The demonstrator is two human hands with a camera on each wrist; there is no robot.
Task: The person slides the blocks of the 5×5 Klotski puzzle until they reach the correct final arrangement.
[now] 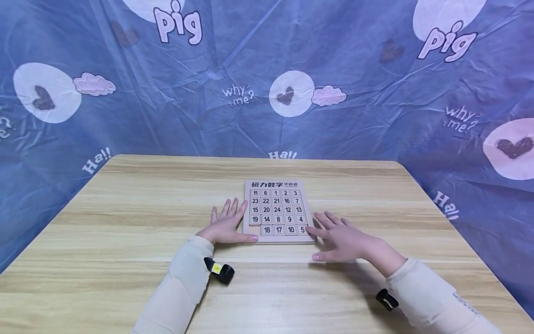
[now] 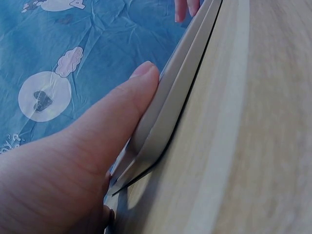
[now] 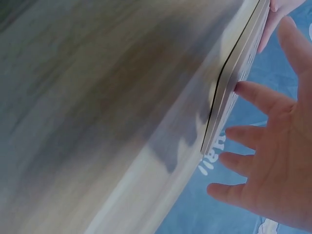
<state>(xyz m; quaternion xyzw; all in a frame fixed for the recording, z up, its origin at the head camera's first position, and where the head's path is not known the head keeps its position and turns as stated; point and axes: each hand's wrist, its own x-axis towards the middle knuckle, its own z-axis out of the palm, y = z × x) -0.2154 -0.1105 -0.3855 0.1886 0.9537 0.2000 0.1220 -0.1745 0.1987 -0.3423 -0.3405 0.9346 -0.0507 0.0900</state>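
A number sliding puzzle (image 1: 277,211) lies flat on the wooden table, its numbered tiles in a pale tray with one vacant slot at the lower left. My left hand (image 1: 225,227) rests at the puzzle's left side with fingers spread, the thumb lying over the lower left corner. In the left wrist view that thumb (image 2: 141,87) lies along the puzzle's edge. My right hand (image 1: 344,239) is spread at the lower right, its index fingertip at the tile marked 5 (image 1: 302,229). The right wrist view shows the index finger (image 3: 261,95) at the puzzle's rim and the other fingers extended.
The light wooden table (image 1: 137,208) extends around the puzzle on all sides. Behind it hangs a blue printed cloth (image 1: 250,55), which also runs down along both sides. Black wrist cameras sit on both sleeves, the left one (image 1: 225,273) close to the table.
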